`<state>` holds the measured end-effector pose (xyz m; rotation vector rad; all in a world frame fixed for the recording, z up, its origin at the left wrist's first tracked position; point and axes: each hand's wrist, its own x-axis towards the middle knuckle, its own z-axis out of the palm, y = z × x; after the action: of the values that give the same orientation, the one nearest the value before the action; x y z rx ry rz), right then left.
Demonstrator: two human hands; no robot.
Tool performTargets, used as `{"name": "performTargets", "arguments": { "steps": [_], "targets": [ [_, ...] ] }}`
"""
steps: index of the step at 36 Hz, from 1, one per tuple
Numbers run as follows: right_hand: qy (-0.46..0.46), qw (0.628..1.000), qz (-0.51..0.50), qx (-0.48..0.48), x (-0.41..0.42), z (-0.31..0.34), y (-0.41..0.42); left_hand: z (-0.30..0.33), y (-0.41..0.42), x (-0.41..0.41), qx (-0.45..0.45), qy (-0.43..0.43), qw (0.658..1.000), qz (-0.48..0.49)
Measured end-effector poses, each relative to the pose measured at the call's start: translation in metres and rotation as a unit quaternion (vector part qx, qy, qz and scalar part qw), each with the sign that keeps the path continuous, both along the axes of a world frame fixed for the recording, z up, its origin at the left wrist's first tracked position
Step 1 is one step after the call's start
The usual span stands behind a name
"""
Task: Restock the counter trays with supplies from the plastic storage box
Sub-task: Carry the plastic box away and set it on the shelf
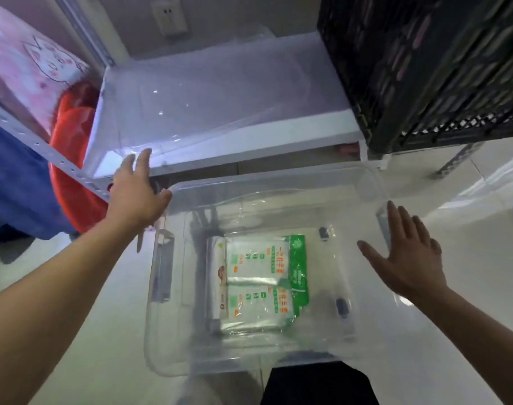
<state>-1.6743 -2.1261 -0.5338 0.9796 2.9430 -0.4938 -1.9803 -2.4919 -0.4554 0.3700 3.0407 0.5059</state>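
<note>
A clear plastic storage box (278, 182) stands open on the pale floor below me. On its bottom lie white-and-green supply packets (258, 282) and a roll-shaped pack (215, 283) beside them. My left hand (138, 191) is open with fingers spread, at the box's far left corner and over the edge of a low white shelf. My right hand (407, 255) is open with straight fingers at the box's right rim, holding nothing.
A low white shelf covered with clear plastic sheet (220, 92) lies behind the box. A black lattice crate (430, 65) stands at the upper right. Red bags (71, 159), a blue cloth (12, 182) and a pink cartoon-print box (24, 59) fill the left. My dark trouser leg (316, 384) is below.
</note>
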Motion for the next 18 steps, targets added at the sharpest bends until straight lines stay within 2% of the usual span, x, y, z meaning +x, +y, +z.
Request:
{"name": "performTargets", "arguments": {
  "steps": [3, 8, 13, 18],
  "targets": [
    [0.007, 1.0, 0.012, -0.009, -0.002, 0.0, 0.0, 0.009, 0.012, -0.028, -0.056, 0.058, 0.997, 0.009],
    [0.006, 1.0, 0.008, -0.021, -0.001, 0.004, -0.004, 0.006, 0.03, -0.038, -0.105, -0.051, 0.99, 0.079],
    [-0.006, 1.0, 0.004, -0.005, -0.004, 0.001, -0.008, -0.006, 0.04, -0.017, -0.132, 0.071, 0.985, 0.087],
    [-0.001, 1.0, 0.01, 0.009, -0.006, -0.004, -0.008, 0.005, 0.024, 0.017, -0.189, 0.136, 0.972, -0.014]
  ]
}}
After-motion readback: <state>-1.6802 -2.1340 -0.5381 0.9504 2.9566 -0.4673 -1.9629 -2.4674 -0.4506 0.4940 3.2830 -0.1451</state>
